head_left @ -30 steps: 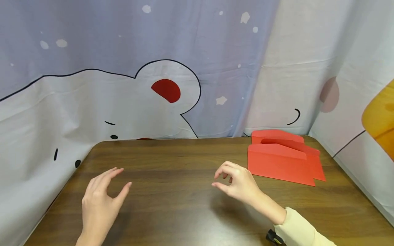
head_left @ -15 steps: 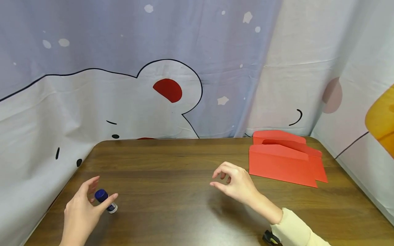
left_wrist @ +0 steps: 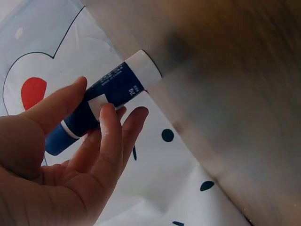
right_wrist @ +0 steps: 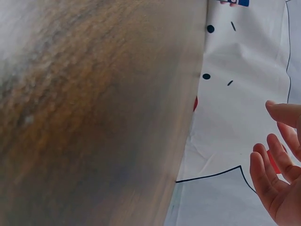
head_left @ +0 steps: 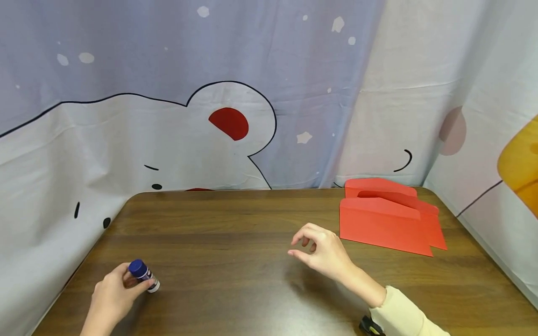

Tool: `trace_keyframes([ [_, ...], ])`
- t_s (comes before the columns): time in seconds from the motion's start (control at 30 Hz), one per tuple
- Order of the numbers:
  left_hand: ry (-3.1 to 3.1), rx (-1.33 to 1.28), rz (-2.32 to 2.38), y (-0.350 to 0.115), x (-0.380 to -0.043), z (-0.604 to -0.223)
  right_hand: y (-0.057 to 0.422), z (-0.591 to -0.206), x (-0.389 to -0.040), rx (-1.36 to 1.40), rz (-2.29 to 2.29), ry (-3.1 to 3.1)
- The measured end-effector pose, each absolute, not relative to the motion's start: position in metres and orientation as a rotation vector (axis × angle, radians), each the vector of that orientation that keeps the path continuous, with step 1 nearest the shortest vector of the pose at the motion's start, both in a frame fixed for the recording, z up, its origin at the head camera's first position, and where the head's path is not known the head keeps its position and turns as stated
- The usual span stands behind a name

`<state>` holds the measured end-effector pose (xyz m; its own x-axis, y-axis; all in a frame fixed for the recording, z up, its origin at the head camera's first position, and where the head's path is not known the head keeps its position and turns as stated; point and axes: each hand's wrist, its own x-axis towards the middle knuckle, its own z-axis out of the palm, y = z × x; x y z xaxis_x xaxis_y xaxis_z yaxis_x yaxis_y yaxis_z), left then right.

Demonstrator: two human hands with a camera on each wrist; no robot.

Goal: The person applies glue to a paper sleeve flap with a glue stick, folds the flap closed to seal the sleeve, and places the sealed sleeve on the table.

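Observation:
At the left of the table, my left hand (head_left: 112, 295) pinches a glue stick (head_left: 142, 273) between thumb and fingers. The stick has a dark blue cap, a blue printed label and a white base. In the left wrist view the thumb (left_wrist: 66, 100) lies along one side of the glue stick (left_wrist: 113, 89), with fingers against the other. The stick leans; whether its base touches the table I cannot tell. Over the middle right of the table my right hand (head_left: 323, 249) hovers, its fingers loosely curved around nothing. In the right wrist view, the right hand (right_wrist: 280, 176) shows only partly, at the edge.
Several red envelopes (head_left: 380, 224) lie overlapping at the back right, beyond my right hand. The brown wooden table (head_left: 227, 233) meets a printed curtain (head_left: 168, 130) along its back and sides. A small black object (head_left: 371, 325) sits by the right sleeve.
My left hand has moved down and left, and its fingers have closed on the glue stick, which was out of sight one second ago. The right hand stays nearly still.

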<state>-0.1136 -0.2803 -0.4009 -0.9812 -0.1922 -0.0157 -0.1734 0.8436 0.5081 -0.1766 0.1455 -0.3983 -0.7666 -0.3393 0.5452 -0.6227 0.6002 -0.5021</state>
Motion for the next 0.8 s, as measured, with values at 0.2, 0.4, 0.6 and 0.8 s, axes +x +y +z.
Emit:
trace_keyframes([
  [0.2,-2.968,0.300,-0.806,-0.279,-0.114,-0.402,0.145,-0.400,-0.177,0.787,0.972,-2.432],
  [0.4,-2.836,0.291,-0.801,-0.261,-0.113,-0.397,0.144,-0.401,-0.177,0.825,1.000,-2.433],
  [0.6,-2.659,0.143,-0.808,-0.233,-0.115,-0.387,0.142,-0.398,-0.176,0.827,1.026,-2.455],
  [0.8,-2.613,0.028,-0.889,-0.204,-0.119,-0.377,0.139,-0.396,-0.174,0.828,1.042,-2.464],
])
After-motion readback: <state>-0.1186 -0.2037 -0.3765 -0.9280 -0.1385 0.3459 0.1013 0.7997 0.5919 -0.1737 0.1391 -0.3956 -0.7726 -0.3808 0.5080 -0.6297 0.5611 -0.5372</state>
